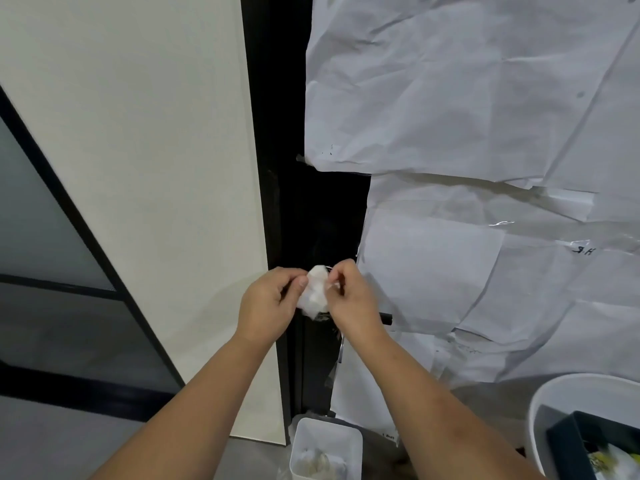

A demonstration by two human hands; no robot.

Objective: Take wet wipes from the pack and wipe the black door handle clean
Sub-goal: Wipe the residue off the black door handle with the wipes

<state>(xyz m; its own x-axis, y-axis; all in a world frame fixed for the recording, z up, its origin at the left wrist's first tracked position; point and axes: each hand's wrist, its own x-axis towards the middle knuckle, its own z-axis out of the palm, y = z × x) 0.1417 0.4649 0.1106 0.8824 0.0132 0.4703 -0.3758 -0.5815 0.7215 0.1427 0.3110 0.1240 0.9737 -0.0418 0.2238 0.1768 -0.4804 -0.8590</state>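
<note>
A crumpled white wet wipe (316,288) is held between both my hands in front of the black door (304,209). My left hand (268,303) pinches its left side with thumb and fingers. My right hand (349,299) pinches its right edge. The black door handle (386,318) pokes out to the right just behind my right hand; most of it is hidden by my hands and the wipe. No wipes pack can be made out for sure.
White paper sheets (467,133) cover the door's right part. A cream wall panel (156,168) stands on the left. On the floor below sit a small white bin (355,441) holding used wipes and a round white tub (540,403) containing a dark box (562,441).
</note>
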